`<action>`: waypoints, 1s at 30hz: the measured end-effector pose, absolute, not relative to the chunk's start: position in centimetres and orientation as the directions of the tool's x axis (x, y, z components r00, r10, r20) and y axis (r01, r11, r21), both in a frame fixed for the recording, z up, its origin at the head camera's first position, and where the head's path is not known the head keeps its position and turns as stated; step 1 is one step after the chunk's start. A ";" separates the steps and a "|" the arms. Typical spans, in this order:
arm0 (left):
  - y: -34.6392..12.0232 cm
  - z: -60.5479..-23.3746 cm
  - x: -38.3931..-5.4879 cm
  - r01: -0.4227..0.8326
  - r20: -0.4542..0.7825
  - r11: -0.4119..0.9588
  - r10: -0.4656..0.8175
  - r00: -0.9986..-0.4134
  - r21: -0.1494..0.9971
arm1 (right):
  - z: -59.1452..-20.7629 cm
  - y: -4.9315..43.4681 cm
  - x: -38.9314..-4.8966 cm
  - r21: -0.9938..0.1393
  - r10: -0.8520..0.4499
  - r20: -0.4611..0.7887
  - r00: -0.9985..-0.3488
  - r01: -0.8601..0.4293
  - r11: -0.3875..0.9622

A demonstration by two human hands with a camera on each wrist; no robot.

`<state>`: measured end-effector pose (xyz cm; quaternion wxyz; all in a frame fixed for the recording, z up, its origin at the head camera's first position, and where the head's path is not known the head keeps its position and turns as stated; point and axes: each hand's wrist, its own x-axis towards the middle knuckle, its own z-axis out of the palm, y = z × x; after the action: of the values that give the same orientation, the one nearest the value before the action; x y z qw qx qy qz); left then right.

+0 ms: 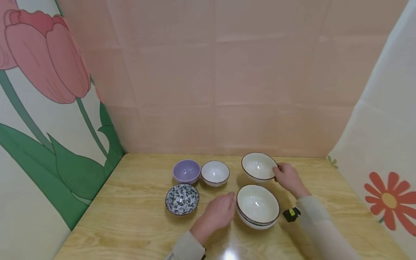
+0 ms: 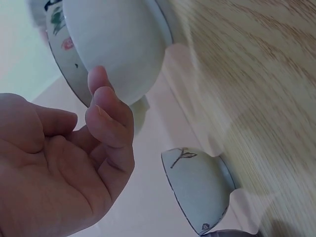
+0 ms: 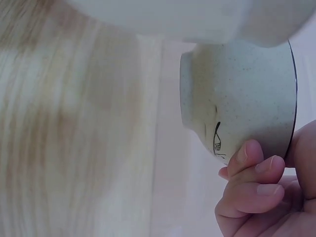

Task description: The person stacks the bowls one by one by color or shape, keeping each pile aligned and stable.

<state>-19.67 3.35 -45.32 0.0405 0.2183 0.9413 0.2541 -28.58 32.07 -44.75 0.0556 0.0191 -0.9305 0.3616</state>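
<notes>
From the head, a right hand [image 1: 289, 177] pinches the rim of a cream bowl [image 1: 259, 166], thumb over the edge. This bowl is at the right back of the wooden table [image 1: 136, 209], just behind a stack of bowls [image 1: 258, 204] with dark rims. The left hand [image 1: 218, 211] is just left of the stack and holds nothing. Further left are a purple bowl [image 1: 186, 171] and a small white bowl [image 1: 215, 172] side by side, with a patterned bowl [image 1: 182, 199] in front of the purple one.

From the left wrist, the left hand's fingers are loosely bent beside the stack; whether a fingertip touches it, I cannot tell. The small white bowl shows a twig drawing on its side.

From the right wrist, the cream bowl is upright and raised off the table. Bent fingers support its speckled outside, below a dark drawn mark; the grip is narrow. A blurred pale curve crosses the top.
</notes>
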 end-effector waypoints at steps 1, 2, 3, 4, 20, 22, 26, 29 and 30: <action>3.3 -45.3 -19.7 0.392 0.036 0.774 0.433 -0.901 0.498 | -44.6 32.1 -28.4 -0.673 0.006 0.119 -0.993 -0.076 0.736; 3.3 -45.3 -19.6 0.392 0.034 0.772 0.434 -0.900 0.501 | -44.4 32.0 -28.3 -0.675 0.007 0.117 -0.993 -0.075 0.734; 3.3 -45.3 -19.6 0.391 0.033 0.771 0.435 -0.900 0.503 | -44.2 32.0 -28.1 -0.676 0.007 0.119 -0.993 -0.076 0.733; 3.3 -45.4 -19.6 0.391 0.031 0.770 0.437 -0.899 0.504 | -44.0 32.0 -27.9 -0.677 0.006 0.119 -0.993 -0.077 0.732; 3.7 -45.6 -19.6 0.424 0.071 0.749 0.455 -0.888 0.509 | -40.7 31.1 -25.2 -0.694 -0.012 0.128 -0.992 -0.099 0.713; 3.8 -45.6 -19.7 0.427 0.074 0.749 0.455 -0.887 0.506 | -40.3 31.1 -24.9 -0.690 -0.022 0.130 -0.991 -0.107 0.716; 4.0 -45.6 -19.8 0.419 0.063 0.750 0.453 -0.889 0.512 | -39.6 30.8 -24.4 -0.684 -0.044 0.145 -0.988 -0.132 0.717; 4.1 -45.7 -19.9 0.405 0.044 0.752 0.450 -0.892 0.520 | -39.0 30.6 -23.7 -0.691 -0.054 0.148 -0.988 -0.142 0.709; 4.1 -45.7 -19.9 0.400 0.039 0.752 0.449 -0.893 0.524 | -38.9 30.4 -23.5 -0.692 -0.055 0.146 -0.988 -0.142 0.708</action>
<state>-19.92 4.14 -45.67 0.0447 0.2270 0.9348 0.2693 -23.49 30.43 -38.88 0.0570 0.0534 -0.9223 0.3786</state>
